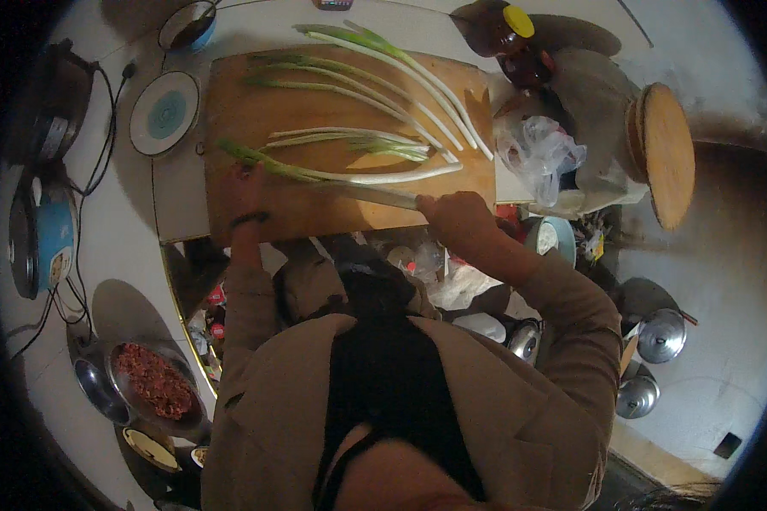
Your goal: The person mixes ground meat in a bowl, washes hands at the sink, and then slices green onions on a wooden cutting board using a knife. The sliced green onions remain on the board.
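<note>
A wooden cutting board lies before me with several long scallions fanned across its upper part. Short, trimmed-looking scallion pieces lie near its middle. My left hand is at the board's left side, its fingers on the green end of a long scallion whose white end points right. My right hand, at the board's lower right edge, is closed around one end of a long, thin, pale thing; whether it is a stalk or a blade I cannot tell. It slants just below that scallion.
Left of the board are a plate, cables and a dark appliance. A metal bowl of minced meat stands lower left. At right are a clear plastic bag, a yellow-lidded jar and a round wooden board.
</note>
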`<state>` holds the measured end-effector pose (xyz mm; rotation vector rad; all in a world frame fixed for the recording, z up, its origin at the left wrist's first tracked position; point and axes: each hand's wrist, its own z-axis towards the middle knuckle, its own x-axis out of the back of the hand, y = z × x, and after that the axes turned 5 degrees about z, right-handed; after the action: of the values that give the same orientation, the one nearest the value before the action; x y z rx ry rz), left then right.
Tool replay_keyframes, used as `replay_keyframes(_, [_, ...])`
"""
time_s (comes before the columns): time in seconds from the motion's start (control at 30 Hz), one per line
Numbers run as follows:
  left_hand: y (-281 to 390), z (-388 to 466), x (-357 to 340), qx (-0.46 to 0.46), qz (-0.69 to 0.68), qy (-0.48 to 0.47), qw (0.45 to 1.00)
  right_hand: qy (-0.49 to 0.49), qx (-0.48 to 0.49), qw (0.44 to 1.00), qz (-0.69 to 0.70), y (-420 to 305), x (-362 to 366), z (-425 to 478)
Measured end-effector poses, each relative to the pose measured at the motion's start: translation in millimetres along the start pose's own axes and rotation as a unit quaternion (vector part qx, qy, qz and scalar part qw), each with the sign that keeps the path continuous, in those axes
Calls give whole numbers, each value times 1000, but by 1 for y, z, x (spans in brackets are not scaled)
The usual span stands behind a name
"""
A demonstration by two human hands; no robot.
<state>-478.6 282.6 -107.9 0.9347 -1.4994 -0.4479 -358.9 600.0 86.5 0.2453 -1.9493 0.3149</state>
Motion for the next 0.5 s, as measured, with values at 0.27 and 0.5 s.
replay_keyframes(0.27, [-6, 9, 2, -35, -90, -9, 995, 5, 5, 1000, -11, 3, 9, -5])
replay_keyframes(0.5, [-6, 18, 5, -1, 2, -29, 1000, 5, 21, 999, -28, 16, 0, -6])
